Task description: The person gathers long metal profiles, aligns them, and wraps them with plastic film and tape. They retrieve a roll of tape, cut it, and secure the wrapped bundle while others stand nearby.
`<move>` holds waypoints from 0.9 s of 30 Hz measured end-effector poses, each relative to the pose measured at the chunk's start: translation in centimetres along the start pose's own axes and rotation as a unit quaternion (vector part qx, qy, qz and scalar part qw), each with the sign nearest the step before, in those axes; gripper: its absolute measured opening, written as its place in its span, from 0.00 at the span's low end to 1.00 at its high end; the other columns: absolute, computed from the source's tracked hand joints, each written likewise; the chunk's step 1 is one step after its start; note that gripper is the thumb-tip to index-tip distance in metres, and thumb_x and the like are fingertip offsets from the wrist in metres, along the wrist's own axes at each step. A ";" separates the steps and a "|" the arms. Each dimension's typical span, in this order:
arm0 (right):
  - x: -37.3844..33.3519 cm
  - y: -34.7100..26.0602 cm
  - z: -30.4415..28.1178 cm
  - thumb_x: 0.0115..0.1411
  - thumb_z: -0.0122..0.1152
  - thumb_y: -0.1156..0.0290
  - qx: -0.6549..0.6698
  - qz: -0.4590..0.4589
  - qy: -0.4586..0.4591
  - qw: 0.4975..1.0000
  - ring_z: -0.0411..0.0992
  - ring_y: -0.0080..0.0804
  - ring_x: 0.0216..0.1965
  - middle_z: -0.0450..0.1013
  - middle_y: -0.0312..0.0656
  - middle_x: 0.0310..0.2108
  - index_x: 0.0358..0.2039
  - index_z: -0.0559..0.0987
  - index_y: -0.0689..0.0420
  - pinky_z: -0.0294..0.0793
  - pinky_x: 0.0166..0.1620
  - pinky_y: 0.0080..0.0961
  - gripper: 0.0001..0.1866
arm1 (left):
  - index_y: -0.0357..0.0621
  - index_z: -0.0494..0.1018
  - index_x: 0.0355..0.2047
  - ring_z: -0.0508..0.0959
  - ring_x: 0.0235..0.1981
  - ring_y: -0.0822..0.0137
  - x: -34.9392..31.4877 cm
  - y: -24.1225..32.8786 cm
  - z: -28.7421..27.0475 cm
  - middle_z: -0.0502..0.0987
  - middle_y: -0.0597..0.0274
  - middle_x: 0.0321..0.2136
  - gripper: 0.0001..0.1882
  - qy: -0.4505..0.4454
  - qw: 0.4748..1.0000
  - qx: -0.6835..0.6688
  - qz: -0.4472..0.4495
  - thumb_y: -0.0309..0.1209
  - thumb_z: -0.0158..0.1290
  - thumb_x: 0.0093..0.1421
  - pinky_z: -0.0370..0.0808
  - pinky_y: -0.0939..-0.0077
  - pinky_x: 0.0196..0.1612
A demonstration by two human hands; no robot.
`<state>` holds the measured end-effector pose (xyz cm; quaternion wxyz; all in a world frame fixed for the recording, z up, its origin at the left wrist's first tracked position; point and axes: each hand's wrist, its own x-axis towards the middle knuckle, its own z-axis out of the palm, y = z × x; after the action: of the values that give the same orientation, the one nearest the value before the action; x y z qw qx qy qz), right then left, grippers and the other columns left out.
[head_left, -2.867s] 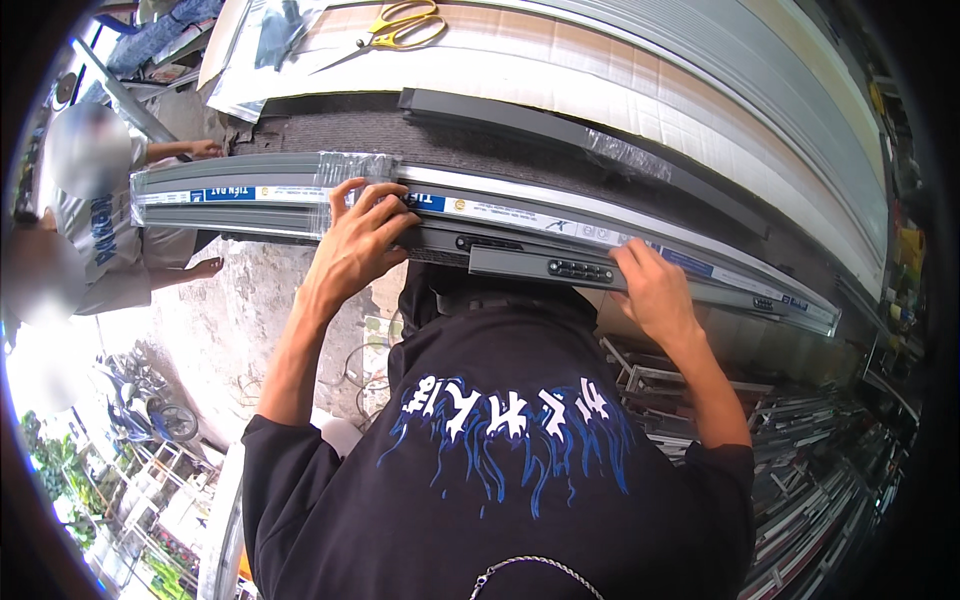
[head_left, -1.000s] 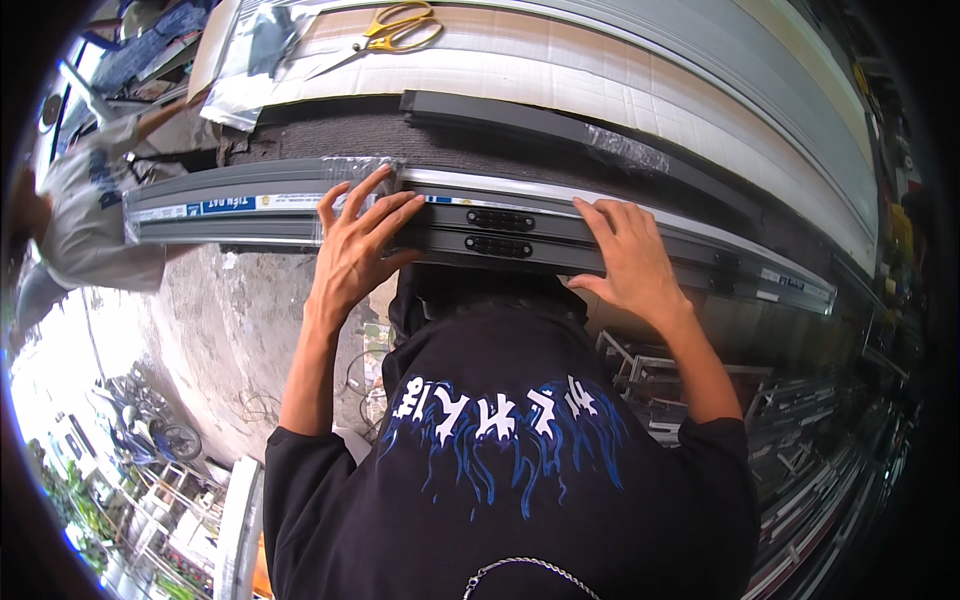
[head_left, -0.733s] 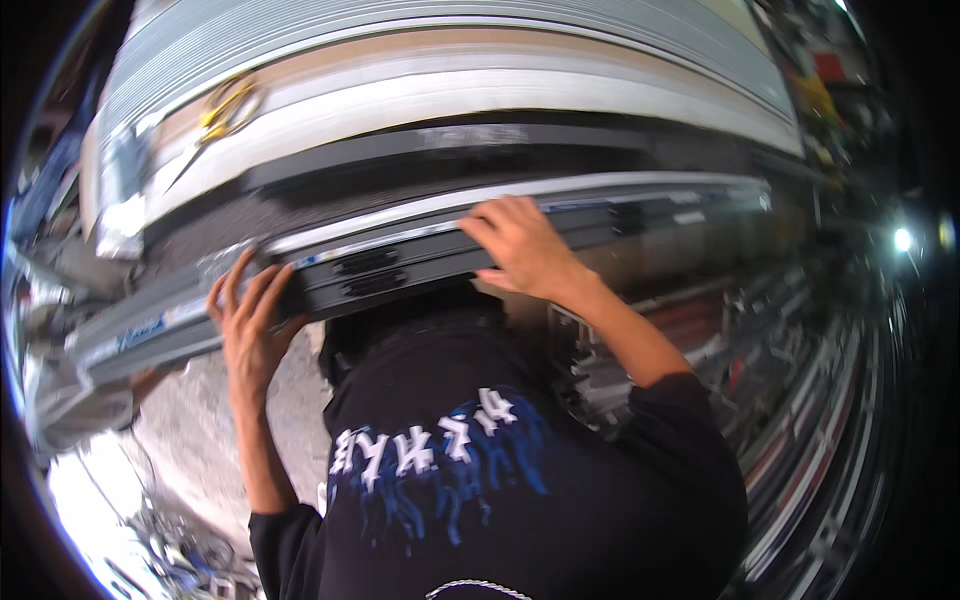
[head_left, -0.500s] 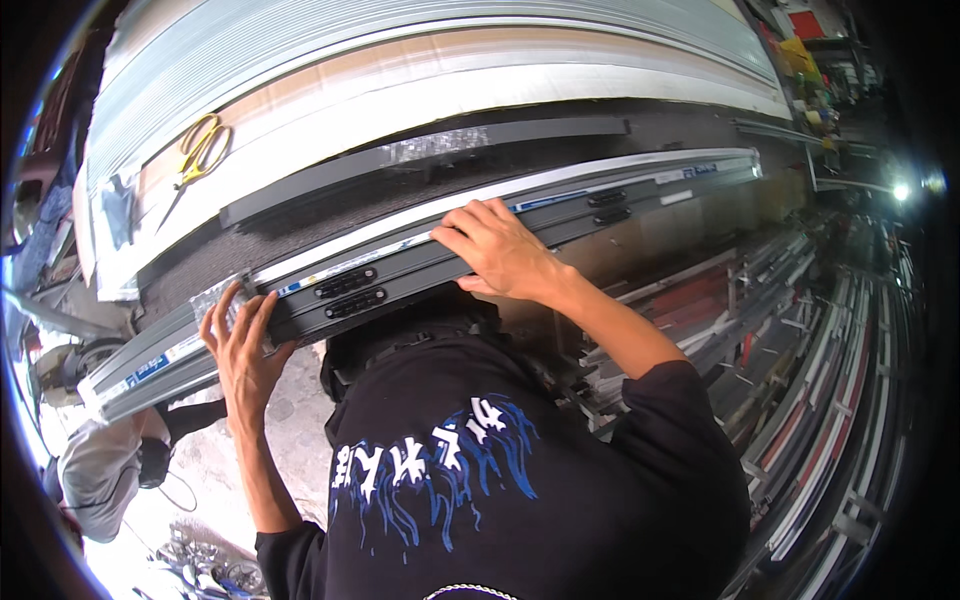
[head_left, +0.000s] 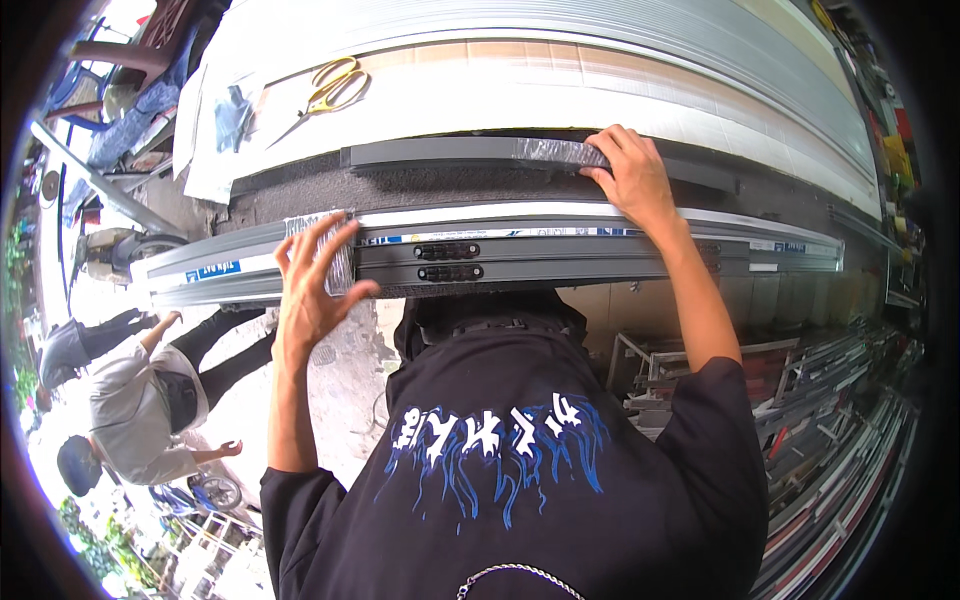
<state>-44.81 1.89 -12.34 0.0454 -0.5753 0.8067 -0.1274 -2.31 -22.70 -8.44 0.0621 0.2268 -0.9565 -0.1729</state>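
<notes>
Spreading its fingers apart, your left hand (head_left: pixel 312 292) lies over the long bundle of grey metal profiles (head_left: pixel 580 265), at the band of clear, crinkled plastic wrap (head_left: pixel 343 266) near the bundle's left part. Its thumb points right, along the near edge; whether it presses down, you cannot tell from this view. Your right hand (head_left: pixel 642 182) reaches past the bundle and is clamped on the long, straight dark-grey bar (head_left: pixel 430 153), thumb on the near side and bent fingers on the far side, at the right end of the bar's own clear wrapping (head_left: pixel 550 151).

The bundle runs crosswise in front of your waist, with two black oblong fittings (head_left: pixel 450 272) on its near profiles, between your hands. Beyond it, the bar lies apart on the dark, rough-surfaced bench (head_left: pixel 285 192), just beside the white cardboard sheet (head_left: pixel 450 100). On that sheet, towards the left, rest the yellow-handled metal scissors (head_left: pixel 318 106). To your left stands a person in a light shirt (head_left: pixel 130 400), well apart from your hands.
</notes>
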 end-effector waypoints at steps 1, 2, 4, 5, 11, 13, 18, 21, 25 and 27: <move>-0.3 0.2 -0.2 0.58 0.78 0.65 -0.008 -0.036 0.018 0.999 0.77 0.48 0.56 0.77 0.42 0.56 0.55 0.79 0.56 0.74 0.60 0.41 0.26 | 0.56 0.73 0.71 0.73 0.70 0.56 0.4 -0.3 -0.4 0.72 0.60 0.71 0.49 0.023 1.000 0.018 -0.004 0.51 0.77 0.49 0.55 0.47 0.77; -0.6 0.4 -0.4 0.58 0.78 0.66 -0.011 -0.058 0.030 0.998 0.77 0.47 0.56 0.77 0.43 0.57 0.54 0.79 0.56 0.74 0.60 0.41 0.26 | 0.55 0.75 0.69 0.74 0.69 0.57 0.8 -0.6 -0.8 0.74 0.60 0.69 0.42 0.041 0.999 0.031 -0.017 0.45 0.76 0.54 0.56 0.50 0.76; -1.5 0.4 -1.0 0.58 0.77 0.68 -0.014 -0.102 0.053 0.993 0.77 0.46 0.58 0.77 0.43 0.59 0.53 0.78 0.58 0.75 0.60 0.42 0.25 | 0.54 0.77 0.67 0.75 0.68 0.58 2.4 -1.0 -1.3 0.77 0.60 0.66 0.37 0.090 0.995 0.044 -0.021 0.39 0.75 0.57 0.59 0.53 0.74; -1.9 0.4 -1.4 0.56 0.74 0.71 -0.012 -0.089 0.022 0.996 0.78 0.46 0.58 0.77 0.43 0.62 0.51 0.77 0.59 0.76 0.60 0.43 0.23 | 0.54 0.78 0.66 0.75 0.68 0.58 3.3 -1.0 -1.5 0.79 0.59 0.64 0.35 0.115 0.993 0.026 -0.028 0.36 0.75 0.58 0.60 0.55 0.73; -2.8 0.7 -3.0 0.54 0.72 0.72 0.012 -0.107 -0.030 0.994 0.76 0.47 0.50 0.76 0.45 0.54 0.51 0.75 0.58 0.75 0.53 0.42 0.25 | 0.55 0.77 0.68 0.74 0.68 0.53 10.2 1.2 -0.9 0.80 0.56 0.65 0.31 -0.024 0.999 0.001 0.045 0.46 0.67 0.67 0.65 0.50 0.74; -3.2 0.7 -3.4 0.55 0.74 0.70 0.015 -0.100 -0.022 0.995 0.75 0.47 0.48 0.75 0.45 0.50 0.53 0.75 0.58 0.74 0.51 0.42 0.26 | 0.54 0.77 0.68 0.74 0.68 0.51 11.6 1.9 -0.7 0.81 0.54 0.63 0.31 -0.140 0.984 -0.104 -0.022 0.49 0.65 0.67 0.67 0.49 0.73; -4.3 0.3 -3.6 0.57 0.77 0.65 0.067 -0.095 0.013 0.993 0.73 0.49 0.51 0.73 0.48 0.50 0.57 0.76 0.57 0.70 0.55 0.42 0.29 | 0.55 0.79 0.66 0.77 0.64 0.50 11.5 2.4 -0.2 0.83 0.57 0.60 0.33 -0.201 0.978 -0.057 -0.016 0.52 0.68 0.64 0.70 0.49 0.71; -4.8 0.1 -3.3 0.57 0.79 0.61 0.063 -0.114 -0.027 0.991 0.73 0.47 0.51 0.73 0.46 0.48 0.57 0.78 0.57 0.70 0.55 0.42 0.30 | 0.50 0.81 0.59 0.82 0.56 0.54 10.5 2.3 0.4 0.85 0.58 0.53 0.29 -0.140 0.988 -0.063 0.004 0.46 0.72 0.60 0.72 0.55 0.66; -5.1 -0.3 -2.9 0.53 0.81 0.63 0.086 -0.118 0.002 0.989 0.75 0.48 0.50 0.75 0.44 0.48 0.55 0.79 0.57 0.73 0.55 0.42 0.31 | 0.51 0.82 0.58 0.83 0.53 0.57 9.4 2.6 0.6 0.85 0.62 0.51 0.29 -0.130 0.989 -0.076 -0.005 0.42 0.74 0.56 0.70 0.57 0.67; -5.1 -0.5 -2.8 0.54 0.81 0.60 0.099 -0.117 -0.022 0.988 0.76 0.48 0.51 0.75 0.44 0.49 0.55 0.78 0.57 0.75 0.55 0.43 0.31 | 0.52 0.82 0.58 0.83 0.54 0.57 8.9 2.9 0.5 0.85 0.63 0.51 0.30 -0.128 0.989 -0.067 -0.004 0.41 0.74 0.55 0.69 0.56 0.68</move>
<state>-43.24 6.94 -9.86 0.1046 -0.6614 0.7158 -0.1983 -11.50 -24.14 -7.47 -0.0462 0.2021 -0.9417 -0.2649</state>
